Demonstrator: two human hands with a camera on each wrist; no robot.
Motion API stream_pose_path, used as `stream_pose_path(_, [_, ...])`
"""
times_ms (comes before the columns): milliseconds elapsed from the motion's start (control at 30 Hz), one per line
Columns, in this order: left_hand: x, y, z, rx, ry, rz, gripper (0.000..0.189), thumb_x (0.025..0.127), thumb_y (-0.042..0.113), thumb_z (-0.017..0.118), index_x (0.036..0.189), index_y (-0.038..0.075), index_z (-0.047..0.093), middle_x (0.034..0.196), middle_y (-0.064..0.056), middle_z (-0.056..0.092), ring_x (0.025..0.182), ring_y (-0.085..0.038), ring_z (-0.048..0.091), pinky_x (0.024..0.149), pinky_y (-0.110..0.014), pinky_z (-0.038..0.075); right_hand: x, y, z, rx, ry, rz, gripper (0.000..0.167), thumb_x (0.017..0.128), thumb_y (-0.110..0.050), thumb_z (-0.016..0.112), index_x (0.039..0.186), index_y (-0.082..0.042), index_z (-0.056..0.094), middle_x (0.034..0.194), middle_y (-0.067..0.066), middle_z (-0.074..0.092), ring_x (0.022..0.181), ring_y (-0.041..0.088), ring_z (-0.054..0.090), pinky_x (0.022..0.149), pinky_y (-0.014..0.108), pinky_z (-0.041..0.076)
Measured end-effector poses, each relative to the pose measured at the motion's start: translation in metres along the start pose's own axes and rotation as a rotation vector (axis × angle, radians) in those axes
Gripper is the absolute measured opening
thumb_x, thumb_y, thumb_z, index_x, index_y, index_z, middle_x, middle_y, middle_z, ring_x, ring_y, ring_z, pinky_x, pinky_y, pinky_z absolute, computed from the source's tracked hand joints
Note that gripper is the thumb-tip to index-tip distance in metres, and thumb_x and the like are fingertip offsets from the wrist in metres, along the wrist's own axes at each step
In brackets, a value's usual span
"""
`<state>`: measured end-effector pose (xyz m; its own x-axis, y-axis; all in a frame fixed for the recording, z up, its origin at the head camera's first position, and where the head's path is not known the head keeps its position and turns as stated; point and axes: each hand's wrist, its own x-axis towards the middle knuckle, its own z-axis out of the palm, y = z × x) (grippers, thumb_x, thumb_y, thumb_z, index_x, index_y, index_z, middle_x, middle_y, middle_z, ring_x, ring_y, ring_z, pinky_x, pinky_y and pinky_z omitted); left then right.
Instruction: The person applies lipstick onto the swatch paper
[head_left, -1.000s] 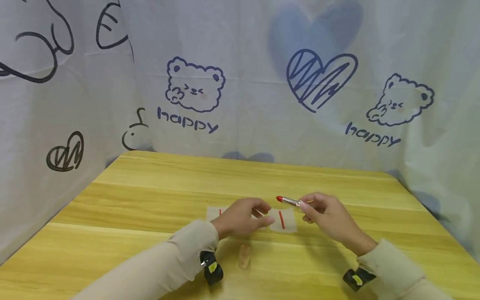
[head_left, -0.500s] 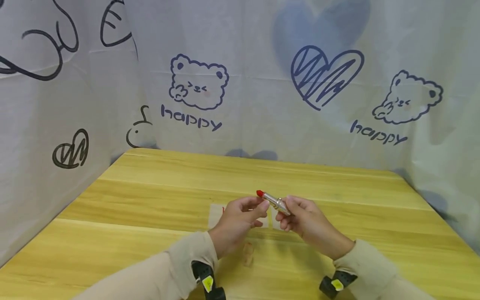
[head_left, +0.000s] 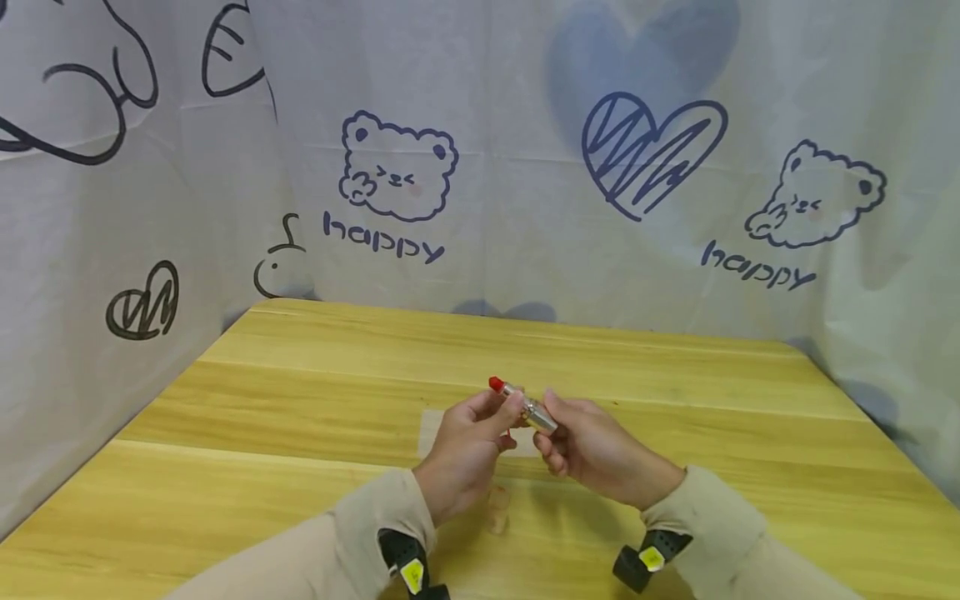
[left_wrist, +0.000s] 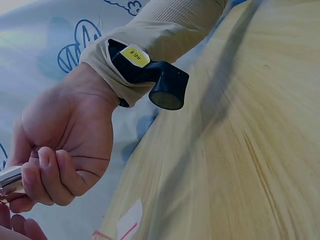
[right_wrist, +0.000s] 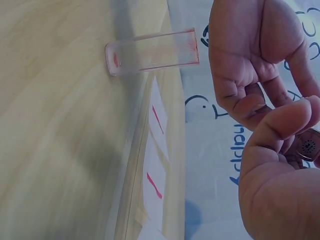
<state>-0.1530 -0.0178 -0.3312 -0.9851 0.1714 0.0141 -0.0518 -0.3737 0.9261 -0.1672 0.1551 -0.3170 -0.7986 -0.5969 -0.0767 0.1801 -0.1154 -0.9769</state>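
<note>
A silver lipstick [head_left: 536, 414] with its red tip exposed is tilted up to the left, held between both hands above the table. My left hand [head_left: 463, 454] pinches its upper part near the red end. With thumb and curled fingers, my right hand [head_left: 603, 454] grips the base; in the left wrist view that right hand [left_wrist: 70, 140] shows its fingers folded around the silver case. The round base end of the lipstick [right_wrist: 308, 145] appears in the right wrist view. A clear cap [right_wrist: 155, 51], smeared red inside, stands on the table below the hands.
White paper pieces [right_wrist: 156, 117] with red strokes lie on the table under the hands, partly hidden in the head view. The wooden table [head_left: 300, 400] is bordered by white cloth [head_left: 517, 208] with drawings. Both wrists wear black cameras.
My right hand has moved left with the lipstick and come up to the left hand. The left hand, earlier apart from it, now pinches the lipstick's upper part.
</note>
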Motion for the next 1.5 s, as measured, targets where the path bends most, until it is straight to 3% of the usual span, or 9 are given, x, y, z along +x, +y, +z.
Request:
stream_pose_path(333, [0.003,0.001,-0.001,0.007,0.083,0.037,0.030,0.095,0.017,0.064,0.117,-0.003,0.063,0.114,-0.006,0.060,0.096,-0.015,0.051,0.078,-0.028,0.041,0.005,-0.002,0.006,0.001,0.068,-0.014,0.035,0.105,-0.035,0.041,0.093,-0.008,0.059,0.072,-0.003,0.057,0.058,0.004,0.051,0.055,0.018,0.042])
stream_pose_path(467, [0.003,0.003,-0.001,0.016,0.135,0.036,0.027,0.093,0.017,0.067,0.112,-0.002,0.065,0.113,-0.006,0.061,0.095,-0.015,0.052,0.078,-0.029,0.041,0.006,-0.003,0.010,-0.020,0.135,-0.038,0.027,0.105,-0.027,0.046,0.102,-0.001,0.056,0.084,0.003,0.059,0.067,0.007,0.053,0.062,0.019,0.046])
stream_pose_path(600, [0.002,0.003,-0.001,0.014,0.162,0.024,0.024,0.093,0.016,0.067,0.109,-0.001,0.065,0.112,-0.005,0.063,0.091,-0.014,0.053,0.076,-0.028,0.042,0.006,-0.002,0.012,-0.124,0.228,-0.106,0.018,0.101,-0.012,0.054,0.109,0.004,0.054,0.097,0.006,0.058,0.081,0.013,0.055,0.075,0.026,0.049])
stream_pose_path(733, [0.002,0.003,-0.001,0.006,0.157,0.011,0.028,0.093,0.018,0.067,0.113,-0.002,0.063,0.114,-0.006,0.063,0.091,-0.014,0.055,0.074,-0.026,0.043,0.007,0.001,0.014,-0.220,0.298,-0.203,0.018,0.094,-0.001,0.061,0.109,0.006,0.054,0.097,0.008,0.056,0.088,0.017,0.056,0.080,0.028,0.049])
stream_pose_path(833, [0.002,0.003,-0.002,-0.019,0.139,0.017,0.031,0.094,0.018,0.066,0.117,-0.003,0.061,0.111,-0.006,0.062,0.091,-0.013,0.054,0.075,-0.026,0.042,0.008,0.001,0.014,-0.196,0.276,-0.216,0.015,0.096,-0.004,0.059,0.108,0.004,0.053,0.098,0.008,0.054,0.089,0.017,0.056,0.080,0.028,0.049])
stream_pose_path(1000, [0.002,0.002,-0.003,-0.025,0.087,0.061,0.033,0.096,0.014,0.062,0.121,-0.007,0.057,0.108,-0.005,0.061,0.091,-0.012,0.052,0.078,-0.027,0.042,0.006,-0.001,0.012,-0.042,0.118,-0.106,0.036,0.105,-0.034,0.039,0.110,-0.001,0.054,0.096,0.006,0.058,0.078,0.011,0.058,0.073,0.022,0.051])
stream_pose_path(1100, [0.001,0.002,-0.003,-0.003,0.070,0.073,0.034,0.096,0.014,0.062,0.123,-0.007,0.056,0.107,-0.005,0.061,0.091,-0.013,0.053,0.079,-0.028,0.042,0.006,-0.002,0.012,0.020,0.076,-0.059,0.041,0.106,-0.038,0.034,0.106,-0.003,0.056,0.085,0.004,0.061,0.070,0.007,0.059,0.065,0.018,0.050])
stream_pose_path(1233, [0.000,0.001,-0.004,0.026,0.085,0.074,0.035,0.095,0.016,0.064,0.122,-0.006,0.058,0.109,-0.007,0.062,0.093,-0.014,0.054,0.079,-0.028,0.042,0.007,-0.003,0.012,-0.001,0.123,-0.083,0.028,0.105,-0.025,0.044,0.105,0.001,0.055,0.087,0.004,0.062,0.072,0.007,0.058,0.066,0.019,0.049])
stream_pose_path(1500, [0.002,-0.002,-0.004,0.086,0.157,0.058,0.034,0.090,0.022,0.071,0.112,-0.003,0.065,0.106,-0.006,0.065,0.091,-0.014,0.056,0.076,-0.027,0.044,0.007,-0.001,0.014,-0.238,0.266,-0.193,0.019,0.092,0.002,0.062,0.107,0.007,0.053,0.103,0.010,0.057,0.097,0.020,0.059,0.083,0.028,0.050])
